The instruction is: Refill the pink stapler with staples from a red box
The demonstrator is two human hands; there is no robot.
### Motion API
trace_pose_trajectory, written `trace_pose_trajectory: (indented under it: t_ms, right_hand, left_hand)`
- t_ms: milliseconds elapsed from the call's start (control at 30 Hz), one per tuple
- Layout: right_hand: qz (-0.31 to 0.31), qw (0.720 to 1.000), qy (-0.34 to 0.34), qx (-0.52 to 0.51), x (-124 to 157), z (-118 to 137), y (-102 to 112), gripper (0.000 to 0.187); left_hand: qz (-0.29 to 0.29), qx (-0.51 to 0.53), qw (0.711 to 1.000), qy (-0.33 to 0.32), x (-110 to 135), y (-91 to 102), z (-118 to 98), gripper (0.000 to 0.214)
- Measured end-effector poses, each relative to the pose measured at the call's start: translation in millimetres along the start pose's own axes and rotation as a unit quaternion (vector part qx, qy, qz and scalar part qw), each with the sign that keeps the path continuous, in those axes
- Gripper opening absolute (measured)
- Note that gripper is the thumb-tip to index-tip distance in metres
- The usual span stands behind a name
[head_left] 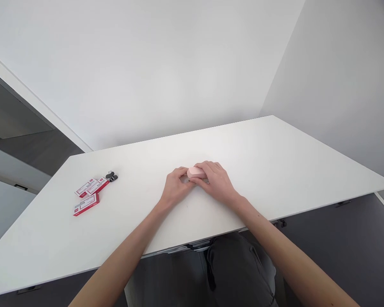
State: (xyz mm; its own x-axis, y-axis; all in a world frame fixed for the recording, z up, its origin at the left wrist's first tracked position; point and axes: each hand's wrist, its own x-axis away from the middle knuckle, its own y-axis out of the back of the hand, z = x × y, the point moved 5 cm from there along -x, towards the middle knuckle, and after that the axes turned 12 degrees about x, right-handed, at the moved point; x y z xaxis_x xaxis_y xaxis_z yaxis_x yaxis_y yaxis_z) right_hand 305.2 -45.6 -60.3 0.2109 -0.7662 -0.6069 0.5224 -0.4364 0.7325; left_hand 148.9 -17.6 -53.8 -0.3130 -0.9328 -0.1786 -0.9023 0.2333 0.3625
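White walls back a white table (262,153). Both hands meet at its middle: the right hand (216,181) curls over a small pink object (196,172), perhaps a stapler, and the left hand (176,187) pinches its near end. Well left of the left hand lie three red-and-white boxes (88,194) and a small black item (112,176).
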Motion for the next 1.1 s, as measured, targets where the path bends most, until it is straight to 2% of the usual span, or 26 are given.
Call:
trace_pose_trajectory:
  t_ms: [167, 533, 800, 967, 1100]
  right_hand:
    - [-0.034, 0.998, 0.034, 0.046, 3, 3, -3, 0.025]
    - [-0.036, 0.999, -0.013, -0.02, 3, 3, 3, 0.032]
    - [-0.006, 0.991, -0.081, -0.11, 4, 0, 9, 0.026]
    - [-0.003, 0.962, -0.176, -0.208, 10, -7, 4, 0.027]
    - [-0.011, 0.944, -0.2, -0.261, 10, -8, 3, 0.029]
  left_hand:
    - [0.003, -0.015, 1.0, 0.008, 1, -1.0, -3, 0.009]
    - [0.003, -0.016, 1.0, 0.002, 1, -5.1, -7, 0.027]
    - [-0.001, 0.02, 1.0, -0.013, 3, -8.7, -12, 0.033]
    - [0.012, 0.007, 1.0, -0.027, 5, -13.1, -8, 0.029]
    - [0.015, -0.022, 0.999, -0.024, 5, -13.2, -5, 0.028]
